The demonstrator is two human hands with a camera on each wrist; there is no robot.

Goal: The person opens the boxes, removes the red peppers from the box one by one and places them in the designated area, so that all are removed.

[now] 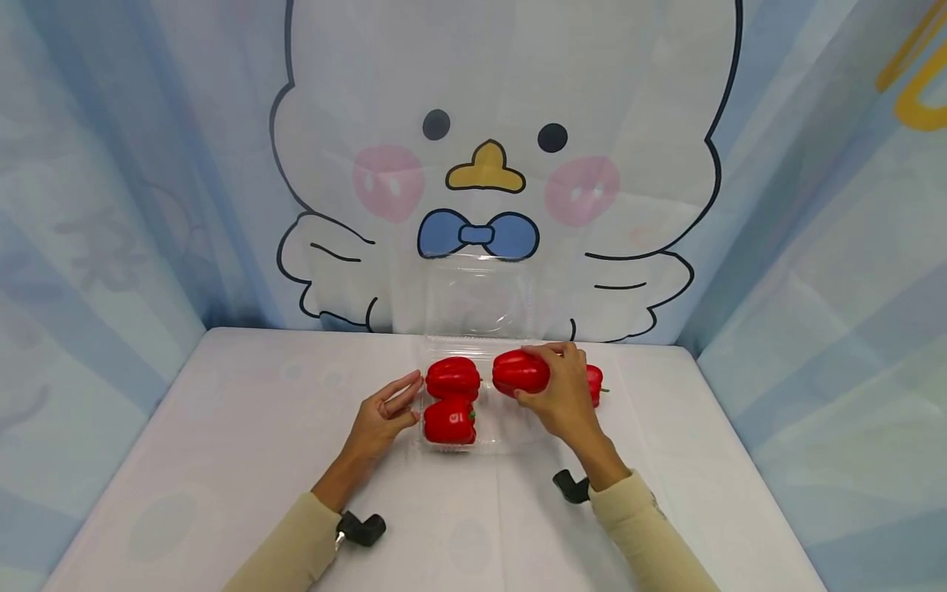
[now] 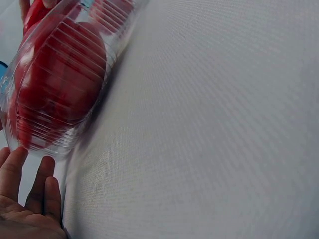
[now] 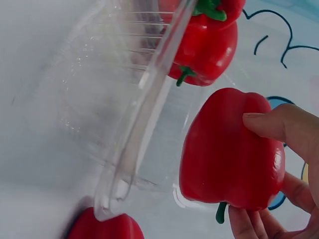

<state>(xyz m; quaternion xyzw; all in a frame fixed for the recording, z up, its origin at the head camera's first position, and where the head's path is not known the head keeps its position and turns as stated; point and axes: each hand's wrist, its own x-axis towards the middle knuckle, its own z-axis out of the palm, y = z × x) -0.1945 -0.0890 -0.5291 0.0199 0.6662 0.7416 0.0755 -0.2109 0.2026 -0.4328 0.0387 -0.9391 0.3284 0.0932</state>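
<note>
A clear plastic clamshell box (image 1: 510,432) sits on the table with its lid (image 1: 479,300) raised behind it. Two red bell peppers fill its left half, one farther back (image 1: 453,376) and one in front (image 1: 449,422). My right hand (image 1: 560,393) grips another red bell pepper (image 3: 229,149) between thumb and fingers, over the box's right half, its green stem showing in the right wrist view. My left hand (image 1: 381,418) is at the box's left side, straight fingertips (image 2: 20,153) right at the ribbed wall.
One more red bell pepper (image 1: 595,385) lies on the table right of the box, partly hidden behind my right hand. The white-covered table (image 1: 259,411) ends at a curtain (image 1: 629,197) printed with a cartoon bird, and curtains hang at both sides.
</note>
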